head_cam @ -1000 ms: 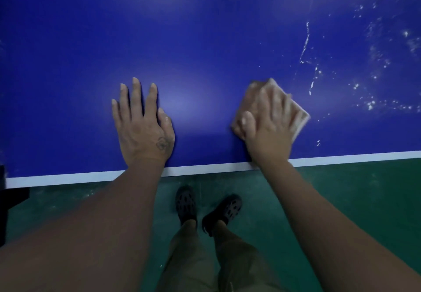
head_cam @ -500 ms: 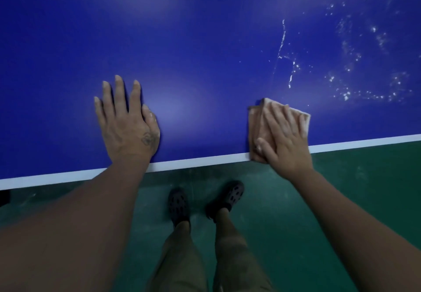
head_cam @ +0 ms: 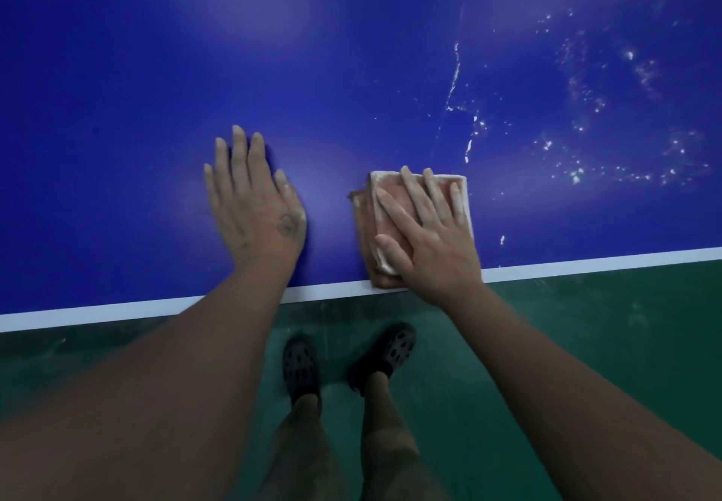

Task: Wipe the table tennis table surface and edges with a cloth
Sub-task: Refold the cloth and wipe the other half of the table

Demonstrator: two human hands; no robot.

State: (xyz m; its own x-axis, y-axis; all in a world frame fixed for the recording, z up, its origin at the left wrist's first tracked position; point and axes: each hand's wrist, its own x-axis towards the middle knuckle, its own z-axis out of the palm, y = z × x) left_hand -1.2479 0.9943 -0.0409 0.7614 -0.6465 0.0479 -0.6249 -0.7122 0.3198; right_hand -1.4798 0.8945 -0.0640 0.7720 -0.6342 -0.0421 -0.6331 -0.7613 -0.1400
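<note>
Partway: right grip (head_cam: 428, 242) presses the cloth (head_cam: 365, 234) with straight fingers at the tabletop (head_cam: 156, 109) edge; left grip (head_cam: 256, 207) lies flat, empty; white specks (head_cam: 576, 176) rightward await wiping.

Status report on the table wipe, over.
Left hand flat on the table, holding nothing. Right hand pressing folded cloth flat at the white edge line. White specks unwiped to the right; nothing in the way.
</note>
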